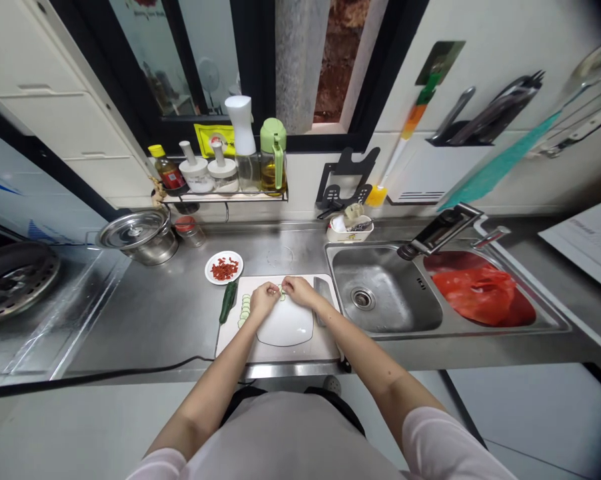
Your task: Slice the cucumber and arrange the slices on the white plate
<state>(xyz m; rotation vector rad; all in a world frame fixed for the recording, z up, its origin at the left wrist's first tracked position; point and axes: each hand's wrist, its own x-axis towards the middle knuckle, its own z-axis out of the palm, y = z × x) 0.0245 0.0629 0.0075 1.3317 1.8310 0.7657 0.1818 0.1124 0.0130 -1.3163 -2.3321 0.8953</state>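
A white plate (285,328) rests on a cutting board (228,347). At its far edge my left hand (264,297) and my right hand (299,292) meet, fingertips pinched close together. Thin pale-green cucumber slices (282,294) show between the fingers, and part of them is hidden. A row of more cucumber slices (244,310) lies on the board left of my left hand. Beside that row is an uncut dark green cucumber piece (227,302). Right of the plate lies a cleaver (323,291), partly covered by my right wrist.
A small white dish (208,272) of chopped red pieces sits behind the board. A lidded steel pot (153,241) and a jar (189,231) stand back left. To the right are a sink (385,293), a faucet (443,230) and a red plastic bag (475,293). A black cord (130,375) runs along the front edge.
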